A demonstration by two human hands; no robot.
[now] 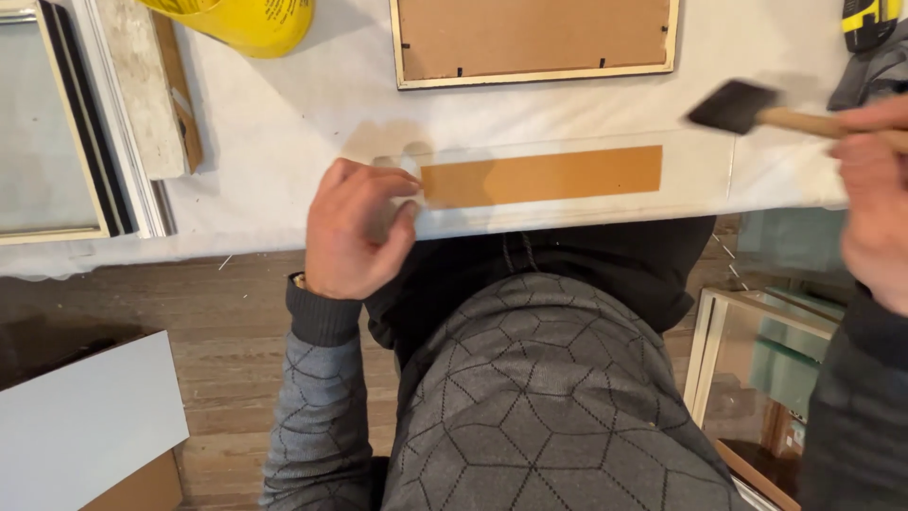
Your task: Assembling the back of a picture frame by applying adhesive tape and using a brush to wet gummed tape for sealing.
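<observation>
At the near edge of the white-covered table [284,123] I see my left hand [355,232] with its fingers curled together, thumb and forefinger pinched on the left end of a clear glass strip [695,166]; the strip lies flat along the table edge, and a long brown paper strip [544,176] shows on or under it, I cannot tell which; my right hand [875,203] is raised off to the right, above the strip's right end, fingers wrapped tight round the wooden handle of a black foam brush [733,106]; the brush head points left and hangs clear of the glass; farther back on the table lies a picture frame [534,43] with its brown backing up; a yellow container [246,21] sits near the back left; another frame with glass [47,123] lies at the far left; more framed panes [766,350] stand on the wooden floor to my right.
</observation>
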